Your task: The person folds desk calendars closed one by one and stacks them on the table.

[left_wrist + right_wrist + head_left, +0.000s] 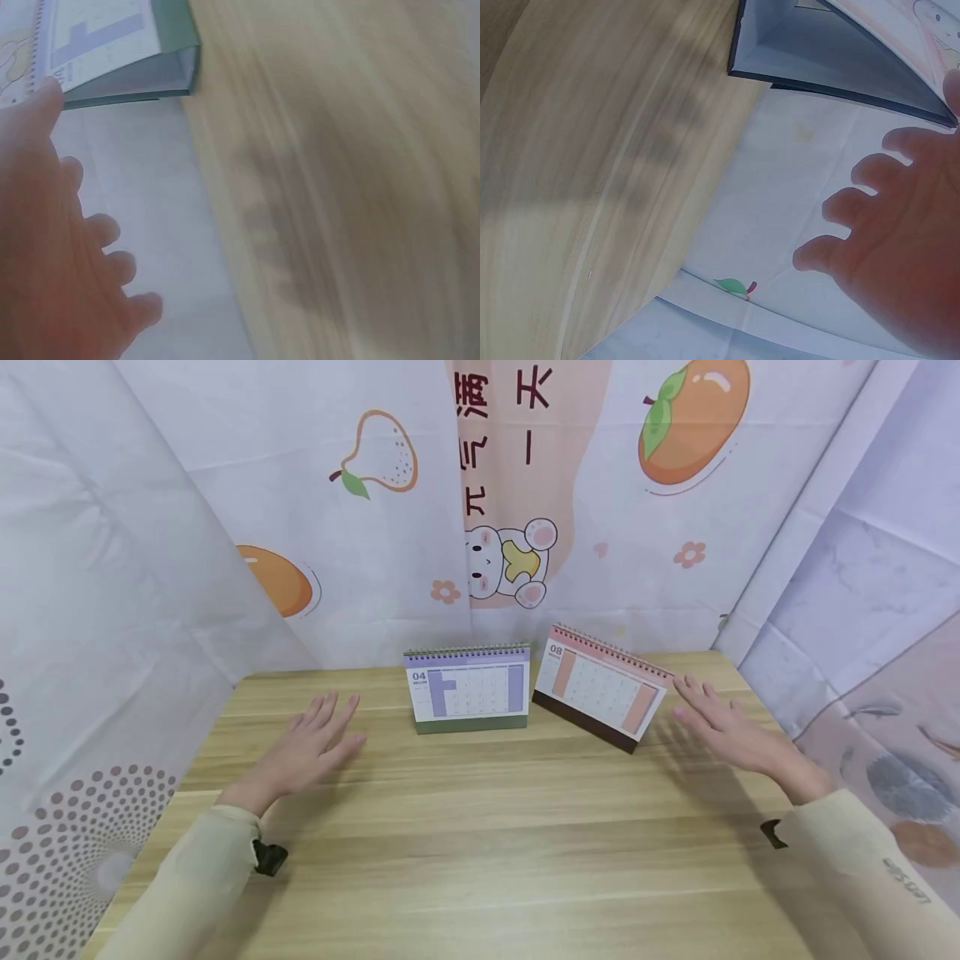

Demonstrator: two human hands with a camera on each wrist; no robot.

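Two desk calendars stand near the back of the wooden table. The purple calendar (472, 689), marked 04, has a green base and faces forward. To its right, the pink calendar (600, 685), marked 08, stands turned at an angle on a dark brown base. My left hand (311, 747) hovers left of the purple calendar, fingers extended and holding nothing. My right hand (727, 727) is beside the right edge of the pink calendar, its fingers spread and nothing in them. In the right wrist view, the pink calendar's hollow side (840, 60) shows beyond the thumb.
A printed curtain (405, 552) hangs right behind the table (480, 843), with more fabric on the left and right sides. Both sleeved forearms reach in from the front corners, a dark strap piece (270, 857) at the left wrist.
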